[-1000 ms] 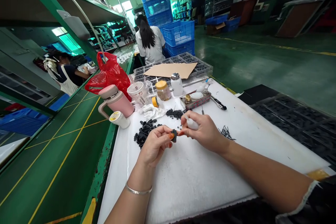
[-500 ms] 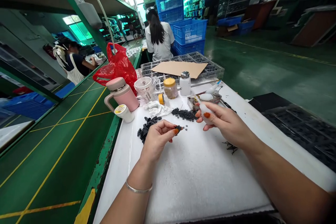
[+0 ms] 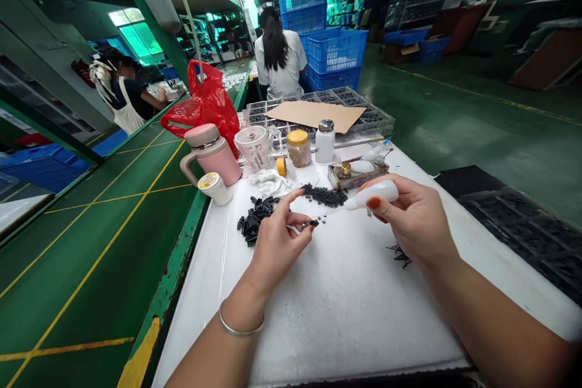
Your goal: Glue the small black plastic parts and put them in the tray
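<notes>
Between the thumb and fingers of my left hand (image 3: 277, 242) is a small black plastic part (image 3: 311, 224), its far end sticking out past the fingertips. My right hand (image 3: 416, 218) grips a white squeeze bottle (image 3: 377, 194), tipped sideways, and its thin nozzle points left toward the black part. Whether the nozzle touches the part I cannot tell. Just beyond lie a few tiny black rings (image 3: 324, 218) and a heap of the same rings (image 3: 328, 196). A pile of black plastic parts (image 3: 254, 221) sits left of my left hand. Thin black pins (image 3: 401, 254) lie below my right hand.
Along the table's (image 3: 345, 315) back stand a pink mug (image 3: 218, 157), a clear cup (image 3: 255, 148), a yellow-lidded jar (image 3: 299, 150), a white bottle (image 3: 325, 142) and a small tray (image 3: 357, 173). A red bag (image 3: 207, 103) hangs behind. A co-worker (image 3: 279, 54) sits ahead.
The squeeze bottle has swung from upright to sideways in my right hand, its nozzle now facing left. My left index finger has lifted away from the black part.
</notes>
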Demonstrator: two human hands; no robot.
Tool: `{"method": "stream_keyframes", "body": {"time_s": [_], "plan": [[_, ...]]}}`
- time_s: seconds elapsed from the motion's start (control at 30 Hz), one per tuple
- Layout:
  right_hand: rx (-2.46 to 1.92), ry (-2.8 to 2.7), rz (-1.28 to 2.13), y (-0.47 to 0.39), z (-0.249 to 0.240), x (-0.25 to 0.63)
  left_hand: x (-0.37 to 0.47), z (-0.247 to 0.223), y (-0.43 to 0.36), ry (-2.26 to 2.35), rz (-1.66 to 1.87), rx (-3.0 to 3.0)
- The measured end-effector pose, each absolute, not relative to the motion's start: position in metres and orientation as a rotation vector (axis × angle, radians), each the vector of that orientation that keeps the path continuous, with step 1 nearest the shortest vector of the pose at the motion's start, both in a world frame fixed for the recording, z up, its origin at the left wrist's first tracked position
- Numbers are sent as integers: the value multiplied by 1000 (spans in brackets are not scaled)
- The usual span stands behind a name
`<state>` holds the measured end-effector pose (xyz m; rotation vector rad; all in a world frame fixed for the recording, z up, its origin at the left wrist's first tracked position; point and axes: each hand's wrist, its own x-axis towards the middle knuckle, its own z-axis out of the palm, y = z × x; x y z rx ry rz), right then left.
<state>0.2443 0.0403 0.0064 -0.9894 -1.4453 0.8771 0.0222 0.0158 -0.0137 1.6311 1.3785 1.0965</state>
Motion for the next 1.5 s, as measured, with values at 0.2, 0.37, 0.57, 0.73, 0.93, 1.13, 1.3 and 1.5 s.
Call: {"method": "stream_keyframes", "body": {"time_s": [0.2,0.37,0.57,0.73,0.93,1.13,1.3,1.5], "plan": [[-1092,-1574,671,37,5,238,24,-10,11,1338,1132,1663],[-1085,-1610,639,36,1,240,25,-9,10,1329,1131,1706],[-1080,-1631,643,33,1,238,24,-9,10,1406,1053,1854],[-1076,-1644,632,32,3,237,24,-10,10,1444,1007,1943],[-1075,-1638,623,31,3,237,24,-10,10,1459,994,1995],[-1062,-1647,606,32,2,235,24,-11,10,1473,978,2023],[-1048,-1638,619,32,1,236,24,-10,10,1473,971,2027],[-1051,-1637,605,33,1,237,23,-11,9,1467,968,2021]]}}
